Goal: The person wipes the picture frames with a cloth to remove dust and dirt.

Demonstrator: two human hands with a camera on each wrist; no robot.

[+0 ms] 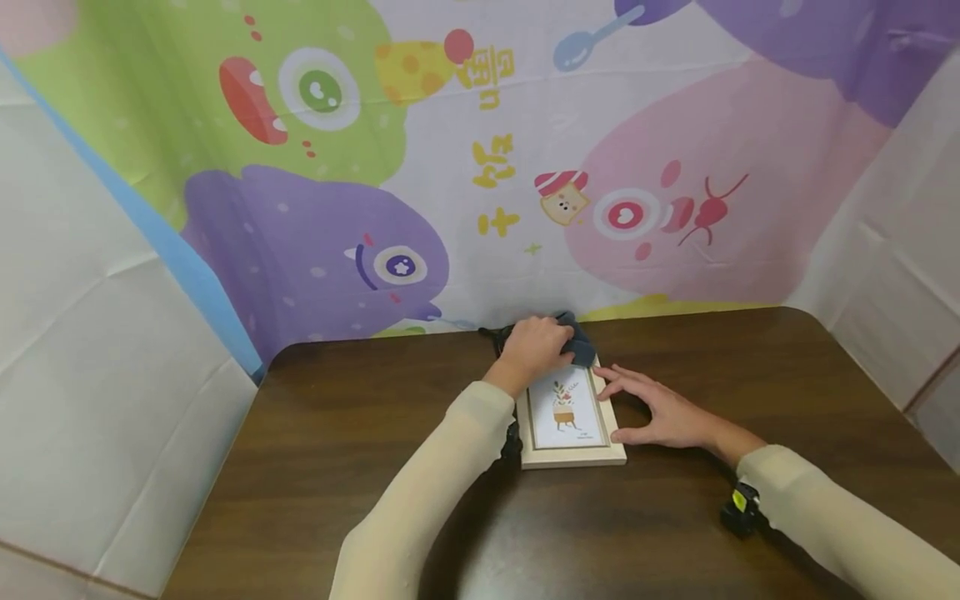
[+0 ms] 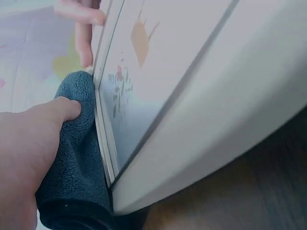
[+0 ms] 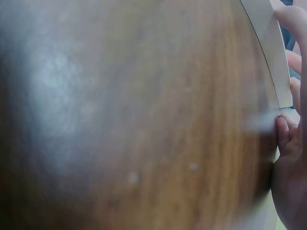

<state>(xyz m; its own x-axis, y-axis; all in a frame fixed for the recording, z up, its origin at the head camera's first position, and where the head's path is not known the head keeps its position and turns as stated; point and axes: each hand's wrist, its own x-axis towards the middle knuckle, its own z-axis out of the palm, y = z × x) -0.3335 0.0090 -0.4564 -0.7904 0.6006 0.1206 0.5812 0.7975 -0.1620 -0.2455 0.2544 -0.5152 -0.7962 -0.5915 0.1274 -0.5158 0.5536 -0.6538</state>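
A picture frame with a pale wooden border and a plant-pot print lies flat on the brown table. My left hand grips a dark blue fuzzy cloth at the frame's far end. In the left wrist view, the thumb presses into the cloth, which rests against the frame. My right hand touches the frame's right border with its fingertips and thumb, the fingers fairly straight. The right wrist view shows a strip of the frame's edge beside the right hand.
The brown table extends around the frame. A cartoon-printed curtain hangs along its back edge, with pale panels at both sides. Something thin and black, perhaps a cord, sticks out left of the left hand.
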